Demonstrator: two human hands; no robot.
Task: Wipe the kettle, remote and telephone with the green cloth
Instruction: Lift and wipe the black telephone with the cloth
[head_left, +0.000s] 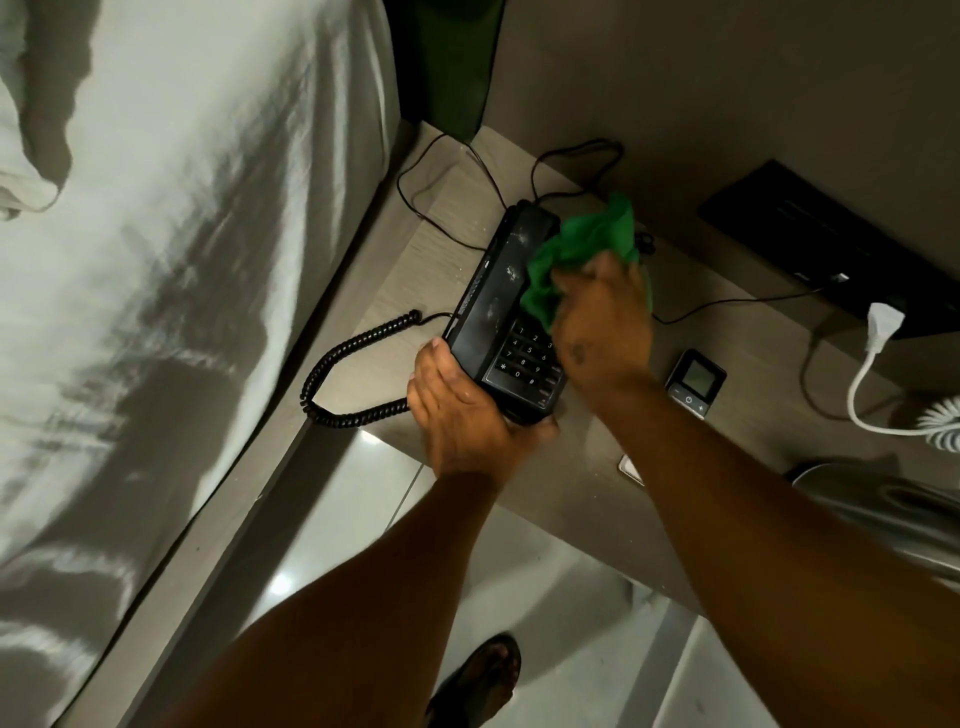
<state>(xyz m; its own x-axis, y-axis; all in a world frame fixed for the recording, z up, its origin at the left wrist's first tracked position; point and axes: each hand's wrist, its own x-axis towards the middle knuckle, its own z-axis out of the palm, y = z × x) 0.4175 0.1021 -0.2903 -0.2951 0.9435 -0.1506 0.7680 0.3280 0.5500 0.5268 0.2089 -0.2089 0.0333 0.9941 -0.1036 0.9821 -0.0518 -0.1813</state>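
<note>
A black telephone (496, 306) with its handset on the cradle and a keypad sits on the wooden bedside table (441, 249). My left hand (462, 410) grips the phone's near corner. My right hand (602, 322) presses the crumpled green cloth (582, 244) onto the right half of the phone, above the keypad. A shiny metal kettle (883, 509) shows partly at the right edge. A small grey remote (696, 382) with a screen lies on the table to the right of my right wrist.
The coiled handset cord (343, 374) loops off the table's left edge beside the white bed (156, 260). Thin black cables (467, 171) trail behind the phone. A black wall panel (821, 244) holds a white plug and cable (878, 332). Tiled floor and my sandalled foot (483, 680) lie below.
</note>
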